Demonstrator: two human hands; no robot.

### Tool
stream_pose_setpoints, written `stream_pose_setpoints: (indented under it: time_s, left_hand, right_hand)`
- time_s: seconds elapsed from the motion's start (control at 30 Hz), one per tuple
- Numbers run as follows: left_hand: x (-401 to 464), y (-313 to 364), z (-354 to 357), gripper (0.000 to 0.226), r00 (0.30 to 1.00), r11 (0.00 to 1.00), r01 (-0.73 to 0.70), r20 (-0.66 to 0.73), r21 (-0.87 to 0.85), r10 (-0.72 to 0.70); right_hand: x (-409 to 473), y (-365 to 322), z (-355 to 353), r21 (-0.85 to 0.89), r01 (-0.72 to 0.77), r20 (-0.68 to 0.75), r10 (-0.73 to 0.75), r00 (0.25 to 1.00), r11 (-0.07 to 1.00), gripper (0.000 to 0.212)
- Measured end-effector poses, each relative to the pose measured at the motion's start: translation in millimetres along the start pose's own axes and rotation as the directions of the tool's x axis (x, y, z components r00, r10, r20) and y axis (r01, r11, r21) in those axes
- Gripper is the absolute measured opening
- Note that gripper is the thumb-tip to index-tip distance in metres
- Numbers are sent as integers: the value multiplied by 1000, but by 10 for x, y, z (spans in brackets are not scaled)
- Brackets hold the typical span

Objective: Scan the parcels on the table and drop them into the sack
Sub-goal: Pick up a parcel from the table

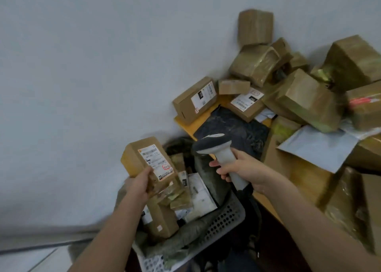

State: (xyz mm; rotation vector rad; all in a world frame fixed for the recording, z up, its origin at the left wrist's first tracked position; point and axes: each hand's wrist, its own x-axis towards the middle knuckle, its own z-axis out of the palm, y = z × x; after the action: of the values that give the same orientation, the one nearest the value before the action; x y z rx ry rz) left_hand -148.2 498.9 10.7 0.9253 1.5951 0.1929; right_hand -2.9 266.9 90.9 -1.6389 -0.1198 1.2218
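Observation:
My left hand (142, 184) grips a small brown cardboard parcel (144, 158) by its lower end, white label facing up, above the sack. My right hand (241, 169) holds the grey handle of a barcode scanner (214, 146), its dark head pointing left toward the parcel's label. Below both hands the greenish sack (183, 238) lies open inside a grey perforated basket (224, 220) and holds several parcels. More brown parcels (299, 94) are heaped on the yellow table (185, 125) at the right, two of them with white labels showing.
A pale wall fills the left and top. A dark bag (233, 125) and a white mailer (317, 146) lie among the parcels on the table. Taped boxes (350, 199) crowd the right edge. Floor tiles show at the bottom left.

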Motion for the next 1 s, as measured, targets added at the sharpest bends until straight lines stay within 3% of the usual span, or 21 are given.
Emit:
stream_pose_setpoints:
  time_s: [0.1,0.27,0.37,0.47,0.53,0.83,1.0]
  left_hand:
    - [390,-353,-355,96,921,979,-18,-378,201,94]
    - [812,-801,-622,107,839,930,147,-541,337,63]
    - [1076,-1104,-578,110,860,898,125,-497,422,114]
    - [1301,-1401,-491,105,954,852,67,-283,520,98]
    - [1407,-1533,-444,95,976,841,73,-212,535,49]
    - [1394,-1423,-442,66,987,871,89,-158,483,-14]
    - [1099,-1019,-254,57,991,908,-46,-96,415,94]
  right_hand:
    - [252,356,283,6,-53,-23,54,998,999,50]
    - [571,726,633,10,-141,-15,141,990,990,50]
    - [720,890,729,-4,-171,-37,170,985,985,48]
    - [844,1017,745,5,-181,-38,181,983,984,48]
    - [917,1084,727,15,-189,-43,190,981,982,49]
    - [925,962,550,46,-141,-67,144,987,989,43]
    - [747,666,400,113,-45,-129,60,990,993,44]
